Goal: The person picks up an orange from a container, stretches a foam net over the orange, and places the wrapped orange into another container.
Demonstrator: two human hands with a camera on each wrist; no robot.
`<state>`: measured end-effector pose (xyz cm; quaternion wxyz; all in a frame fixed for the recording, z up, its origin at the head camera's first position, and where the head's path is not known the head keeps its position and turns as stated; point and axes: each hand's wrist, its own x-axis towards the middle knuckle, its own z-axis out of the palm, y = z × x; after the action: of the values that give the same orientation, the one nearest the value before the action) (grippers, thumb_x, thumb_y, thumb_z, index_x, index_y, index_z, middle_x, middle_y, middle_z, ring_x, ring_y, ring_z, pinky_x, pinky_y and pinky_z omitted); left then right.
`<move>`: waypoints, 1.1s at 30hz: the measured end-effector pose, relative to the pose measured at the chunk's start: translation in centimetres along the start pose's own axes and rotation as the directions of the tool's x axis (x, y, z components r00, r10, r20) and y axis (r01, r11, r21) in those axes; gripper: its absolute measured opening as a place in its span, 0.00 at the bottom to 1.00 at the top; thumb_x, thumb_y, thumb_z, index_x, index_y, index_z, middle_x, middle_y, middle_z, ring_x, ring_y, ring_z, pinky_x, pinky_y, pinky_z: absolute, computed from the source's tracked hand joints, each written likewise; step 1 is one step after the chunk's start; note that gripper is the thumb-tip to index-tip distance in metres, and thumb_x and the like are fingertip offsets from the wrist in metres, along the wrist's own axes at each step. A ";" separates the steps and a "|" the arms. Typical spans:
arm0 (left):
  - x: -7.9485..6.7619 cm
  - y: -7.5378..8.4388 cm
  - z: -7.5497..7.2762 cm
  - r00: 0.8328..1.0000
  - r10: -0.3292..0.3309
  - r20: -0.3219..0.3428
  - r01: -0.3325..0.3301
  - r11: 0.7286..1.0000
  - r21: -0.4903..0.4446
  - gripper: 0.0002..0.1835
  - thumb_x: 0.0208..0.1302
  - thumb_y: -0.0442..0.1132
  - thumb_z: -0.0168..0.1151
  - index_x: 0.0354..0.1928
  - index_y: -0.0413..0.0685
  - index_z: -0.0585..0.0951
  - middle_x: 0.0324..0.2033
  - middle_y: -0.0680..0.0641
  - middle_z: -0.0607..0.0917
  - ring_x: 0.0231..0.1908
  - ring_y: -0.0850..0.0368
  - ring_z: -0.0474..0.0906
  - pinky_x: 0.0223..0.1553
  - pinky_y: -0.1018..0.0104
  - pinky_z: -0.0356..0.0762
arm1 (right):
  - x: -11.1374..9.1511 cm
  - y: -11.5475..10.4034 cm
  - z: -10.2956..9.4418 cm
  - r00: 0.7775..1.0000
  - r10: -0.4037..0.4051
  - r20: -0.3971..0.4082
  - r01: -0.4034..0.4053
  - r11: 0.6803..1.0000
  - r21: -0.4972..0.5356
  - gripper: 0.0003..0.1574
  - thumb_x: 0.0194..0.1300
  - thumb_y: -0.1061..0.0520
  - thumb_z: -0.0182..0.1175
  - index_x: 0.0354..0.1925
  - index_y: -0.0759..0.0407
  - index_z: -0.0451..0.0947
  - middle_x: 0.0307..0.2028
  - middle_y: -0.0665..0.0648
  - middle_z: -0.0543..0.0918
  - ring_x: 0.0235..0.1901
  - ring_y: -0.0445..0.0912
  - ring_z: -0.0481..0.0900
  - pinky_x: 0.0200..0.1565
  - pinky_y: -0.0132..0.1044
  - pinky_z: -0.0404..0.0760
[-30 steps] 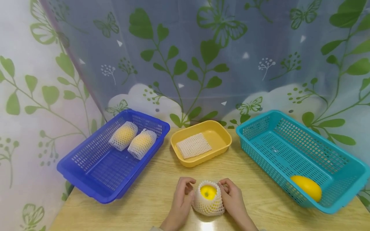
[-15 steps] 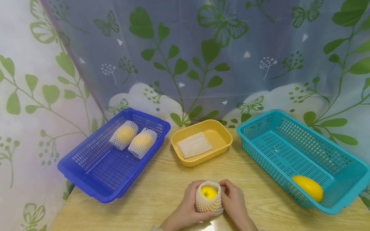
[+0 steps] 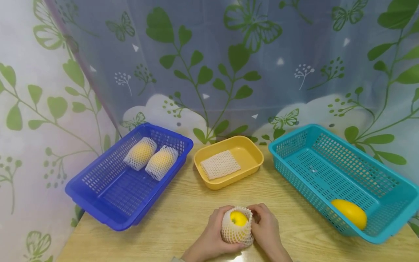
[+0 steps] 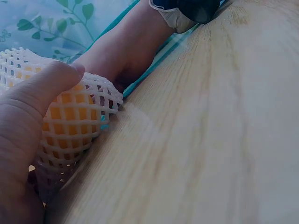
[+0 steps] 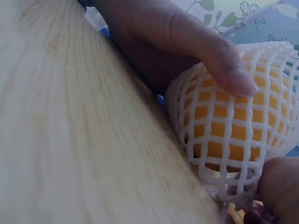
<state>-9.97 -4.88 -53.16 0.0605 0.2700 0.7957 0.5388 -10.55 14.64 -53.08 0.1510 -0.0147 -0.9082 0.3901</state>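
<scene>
A yellow mango (image 3: 238, 218) stands at the front of the table inside a white foam net sleeve (image 3: 235, 233), its top showing through the sleeve's opening. My left hand (image 3: 214, 233) grips the sleeved mango from the left, the thumb (image 5: 238, 79) lying across the net in the right wrist view. On the other side, my right hand (image 3: 266, 227) pinches the net's edge with curled fingers; its fingertips are partly hidden behind the sleeve. The left wrist view shows the orange-yellow skin through the mesh, with the left thumb (image 4: 58, 81) over it.
At left, a blue basket (image 3: 98, 203) holds two net-sleeved mangoes (image 3: 140, 153). A yellow tray (image 3: 250, 153) behind the hands carries flat foam nets (image 3: 220, 165). A teal basket (image 3: 327, 167) at right contains one bare mango (image 3: 350, 213). A patterned curtain (image 3: 209, 72) hangs behind.
My left hand has come in from beside the sleeve and wrapped round it. The mango with its net has shifted slightly right, and my right hand stays at the net's right side.
</scene>
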 end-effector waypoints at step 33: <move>0.3 -0.3 0.0 0.982 -0.017 -0.190 -0.095 0.818 -0.567 0.35 0.58 0.31 0.68 0.66 0.42 0.63 0.52 0.37 0.75 0.48 0.48 0.79 0.48 0.54 0.82 | -0.3 0.3 -0.1 0.921 -0.349 0.173 0.071 0.586 0.807 0.18 0.68 0.73 0.52 0.56 0.72 0.73 0.50 0.55 0.82 0.52 0.44 0.79 0.54 0.35 0.76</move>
<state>-10.38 -4.80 -53.40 0.0532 0.2041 0.5928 0.7772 -10.29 14.86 -53.35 0.0415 0.2238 -0.6504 0.7247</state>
